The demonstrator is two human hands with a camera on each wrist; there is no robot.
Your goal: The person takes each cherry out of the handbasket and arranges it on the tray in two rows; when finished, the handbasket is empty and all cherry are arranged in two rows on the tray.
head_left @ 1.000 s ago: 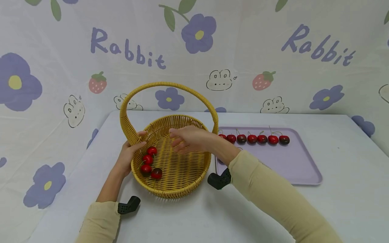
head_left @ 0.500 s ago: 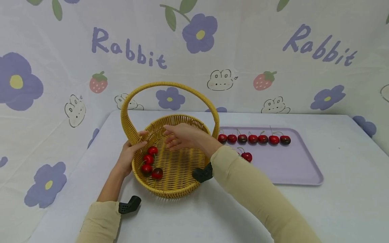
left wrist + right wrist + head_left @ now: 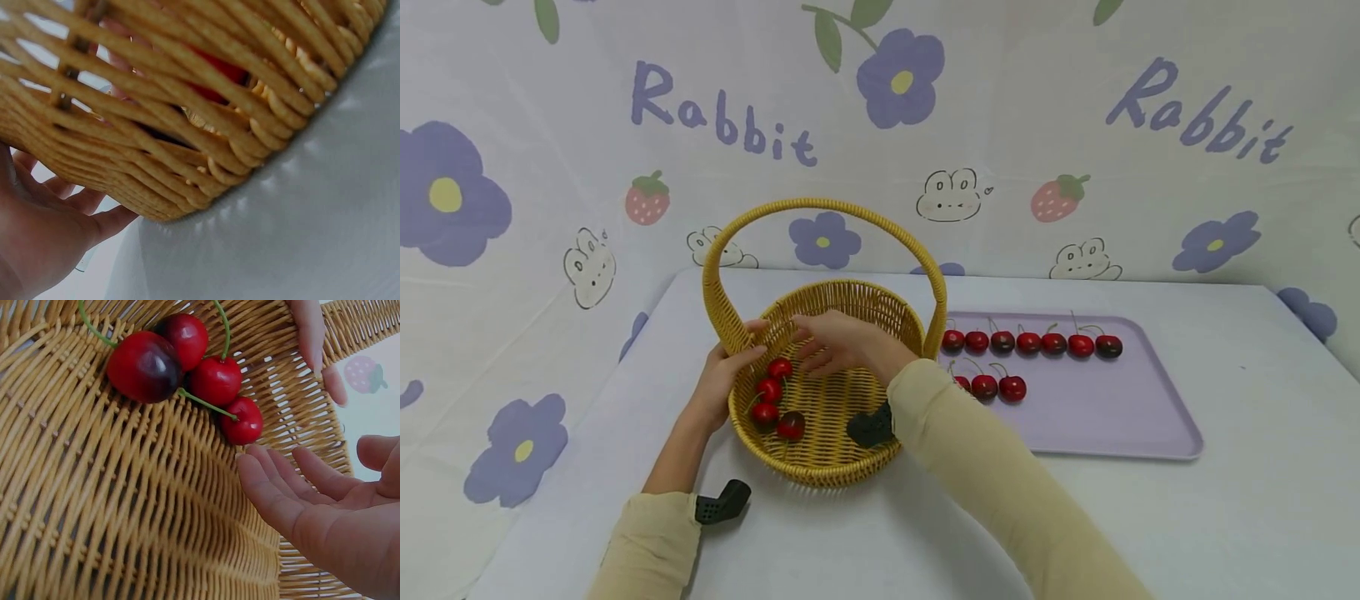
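My left hand [image 3: 714,383] grips the left side of the yellow wicker basket [image 3: 820,477] at the foot of its tall handle. In the left wrist view its fingers [image 3: 84,200] lie along the outside of the weave. My right hand [image 3: 842,343] hovers inside the basket, palm turned left, fingers slightly bent and holding nothing. Several red cherries [image 3: 768,390] lie together against the basket's left inner side. In the right wrist view my right hand's fingertips [image 3: 253,459] are just beside the nearest cherry [image 3: 241,420]; whether they touch it I cannot tell.
A pale purple tray [image 3: 1097,408] lies right of the basket, its left end partly behind basket and right arm. Along its back stands a row of several cherries [image 3: 1028,343]; three more [image 3: 1012,388] show in front. The basket handle [image 3: 827,203] arches overhead; a printed cloth hangs behind.
My right hand has moved left inside the basket, and its forearm has swung left, uncovering the tray's front cherries. The left hand keeps its hold. The view has shifted slightly.
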